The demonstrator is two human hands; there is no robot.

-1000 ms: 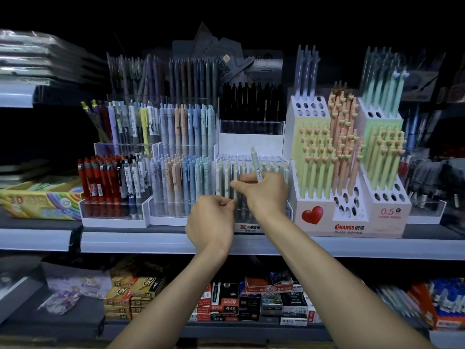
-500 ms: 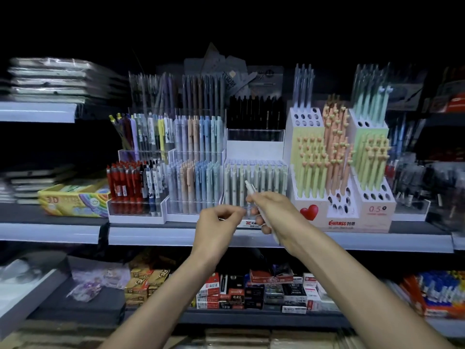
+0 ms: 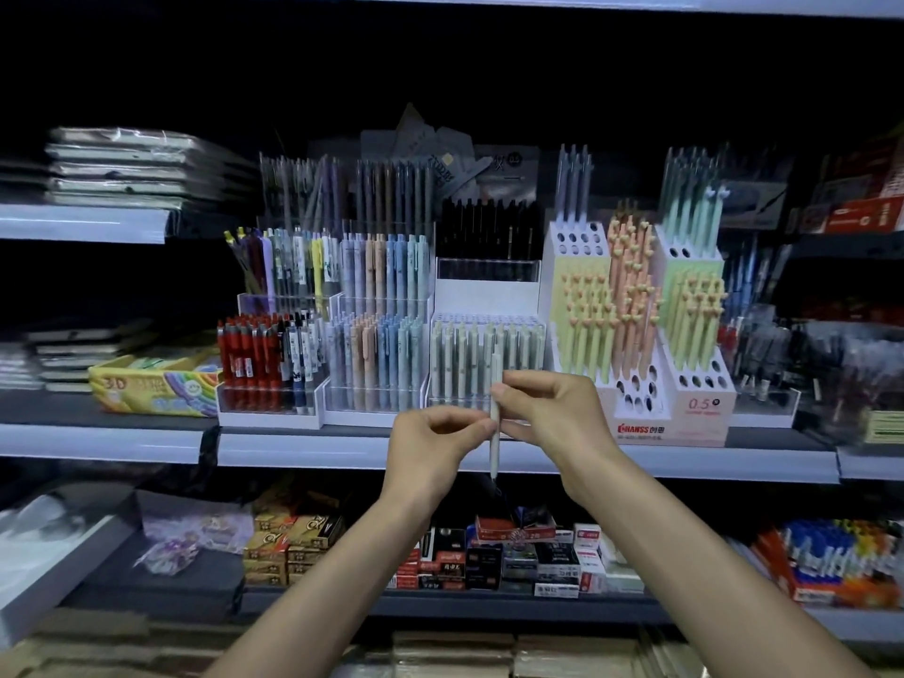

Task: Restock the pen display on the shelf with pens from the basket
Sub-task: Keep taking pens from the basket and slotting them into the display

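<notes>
One pale grey-white pen (image 3: 494, 447) hangs upright, tip down, in front of the shelf edge. My right hand (image 3: 548, 418) pinches its upper end between thumb and fingers. My left hand (image 3: 435, 445) meets the pen's barrel from the left with curled fingertips. Just behind both hands stands the clear pen display (image 3: 486, 359) filled with several matching pale green-grey pens. No basket is in view.
Left of that display are clear racks of pastel pens (image 3: 376, 364) and red and black pens (image 3: 264, 364). A white stand with yellow, orange and green pens (image 3: 636, 310) rises at the right. Boxes of refills (image 3: 513, 555) fill the lower shelf.
Both hands have drawn back and down from the display row. The pen in my right hand swung from pointing up to hanging tip down, and my left hand has come onto its barrel.
</notes>
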